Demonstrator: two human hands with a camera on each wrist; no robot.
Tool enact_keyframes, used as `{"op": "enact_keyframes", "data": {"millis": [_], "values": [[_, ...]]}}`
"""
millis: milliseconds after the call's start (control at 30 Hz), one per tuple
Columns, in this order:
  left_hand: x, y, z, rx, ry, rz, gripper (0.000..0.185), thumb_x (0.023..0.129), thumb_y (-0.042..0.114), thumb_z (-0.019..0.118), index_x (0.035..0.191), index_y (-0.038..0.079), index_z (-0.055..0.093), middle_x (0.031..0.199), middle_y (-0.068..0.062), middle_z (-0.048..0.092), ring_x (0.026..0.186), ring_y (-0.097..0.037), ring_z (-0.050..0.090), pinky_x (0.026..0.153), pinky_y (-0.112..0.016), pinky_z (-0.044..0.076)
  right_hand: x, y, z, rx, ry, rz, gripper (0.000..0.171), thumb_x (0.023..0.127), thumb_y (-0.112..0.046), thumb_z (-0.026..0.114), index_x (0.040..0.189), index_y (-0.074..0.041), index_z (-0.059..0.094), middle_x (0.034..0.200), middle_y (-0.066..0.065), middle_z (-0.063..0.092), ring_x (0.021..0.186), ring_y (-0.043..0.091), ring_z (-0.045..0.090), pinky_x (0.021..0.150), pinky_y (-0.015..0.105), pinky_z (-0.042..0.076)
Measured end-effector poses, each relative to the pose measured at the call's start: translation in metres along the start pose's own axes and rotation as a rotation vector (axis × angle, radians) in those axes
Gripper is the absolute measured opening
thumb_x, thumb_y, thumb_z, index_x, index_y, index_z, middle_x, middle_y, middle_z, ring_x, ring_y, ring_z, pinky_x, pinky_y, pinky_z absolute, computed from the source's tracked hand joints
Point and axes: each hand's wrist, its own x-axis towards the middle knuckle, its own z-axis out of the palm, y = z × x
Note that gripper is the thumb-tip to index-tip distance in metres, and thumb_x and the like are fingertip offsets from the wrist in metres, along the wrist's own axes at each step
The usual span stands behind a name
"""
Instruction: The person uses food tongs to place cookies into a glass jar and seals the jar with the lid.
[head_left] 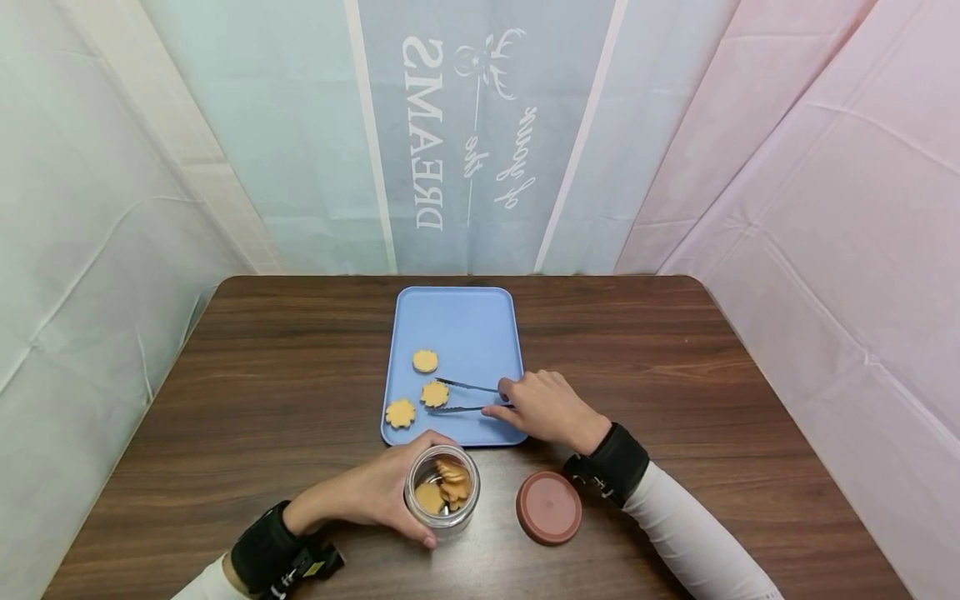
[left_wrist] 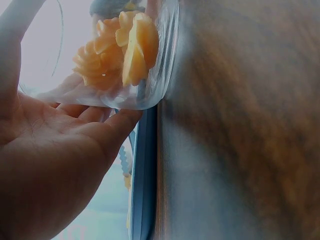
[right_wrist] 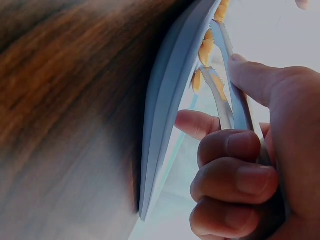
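My right hand (head_left: 551, 407) grips metal tongs (head_left: 468, 409) low over the blue tray (head_left: 480, 333). The parted tips of the tongs lie on either side of a flower-shaped cookie (head_left: 434, 394). Two more cookies are on the tray: a round-looking one (head_left: 424, 361) farther back and a scalloped one (head_left: 401, 413) at the front left corner. My left hand (head_left: 382, 492) is wrapped around a clear glass jar (head_left: 467, 521) in front of the tray. Inside it, several cookies (left_wrist: 137, 50) are piled at the bottom, and its mouth is uncovered.
A reddish-brown round lid (head_left: 549, 507) lies on the dark wooden table (head_left: 300, 358), right of the jar and below my right wrist. Pale fabric curtains (head_left: 300, 125) hang behind the table and along both sides.
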Motion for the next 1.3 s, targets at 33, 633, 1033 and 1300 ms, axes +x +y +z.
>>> {"op": "enact_keyframes", "data": {"millis": [33,633,1033,1300], "values": [[0.0001,-0.0001,0.0002,-0.004,-0.001,-0.003,0.092,0.076,0.031,0.098,0.148,0.021,0.042,0.139,0.006,0.06,0.126,-0.011,0.059,0.112,-0.034,0.048,0.0,-0.0002,-0.0001,0.0,-0.001,0.001,0.042,0.102,-0.052,0.066,0.08,-0.018,0.059,0.053,-0.008,0.033,0.041,0.006,0.036,0.043,0.024,0.019],[0.0003,-0.0005,0.0003,-0.006,-0.003,-0.008,0.091,0.075,0.03,0.098,0.147,0.02,0.042,0.139,0.006,0.061,0.126,-0.011,0.059,0.112,-0.034,0.047,-0.0003,-0.0013,0.0062,0.005,0.029,-0.034,0.04,0.104,-0.048,0.065,0.078,-0.018,0.059,0.053,-0.009,0.034,0.041,0.006,0.034,0.044,0.023,0.018],[-0.0003,-0.0001,0.0011,-0.028,-0.005,-0.018,0.091,0.076,0.029,0.098,0.147,0.021,0.042,0.139,0.007,0.061,0.126,-0.011,0.059,0.112,-0.033,0.047,-0.0009,-0.0002,0.0056,0.004,0.048,-0.047,0.041,0.104,-0.048,0.064,0.075,-0.02,0.057,0.053,-0.009,0.035,0.042,0.005,0.034,0.043,0.023,0.02],[0.0001,0.0,0.0009,-0.024,-0.004,-0.013,0.091,0.076,0.031,0.098,0.147,0.022,0.042,0.139,0.006,0.061,0.126,-0.011,0.059,0.113,-0.035,0.047,-0.0007,0.0023,0.004,0.0,0.058,-0.045,0.042,0.104,-0.048,0.065,0.074,-0.02,0.055,0.053,-0.01,0.035,0.042,0.005,0.035,0.042,0.022,0.021]]}}
